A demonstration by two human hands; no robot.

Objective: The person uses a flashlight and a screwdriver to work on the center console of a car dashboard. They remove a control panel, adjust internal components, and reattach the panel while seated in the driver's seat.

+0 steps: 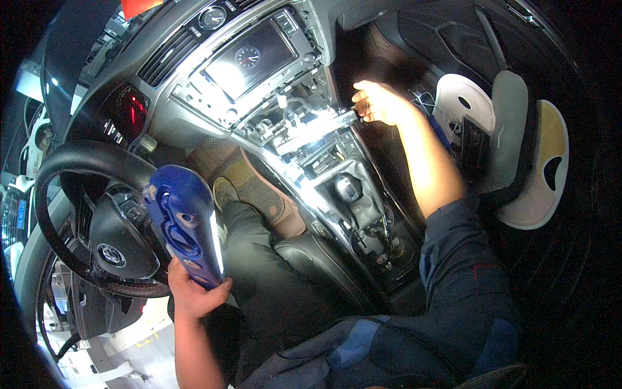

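Note:
My left hand [197, 293] is wrapped around the lower end of a blue work light [184, 217], held upright in front of the steering wheel. Its white lit strip faces the centre console. At the right side of the opened dashboard, my right hand [382, 104] has its fingers curled in by the end of a bright bracket [317, 131]. Whatever those fingers grip is too small or hidden to make out. Wiring and inner parts show in the uncovered console opening [285, 113]. Below it stands the gear lever [348, 188] in its dark boot.
The steering wheel [48, 214] is at the left, with a screen [249, 59] above the console opening. On the passenger side lie white and yellowish panels [521, 211], a grey padded piece [507, 129] and some thin wires [424, 100]. My legs [259, 259] stretch beneath the wheel.

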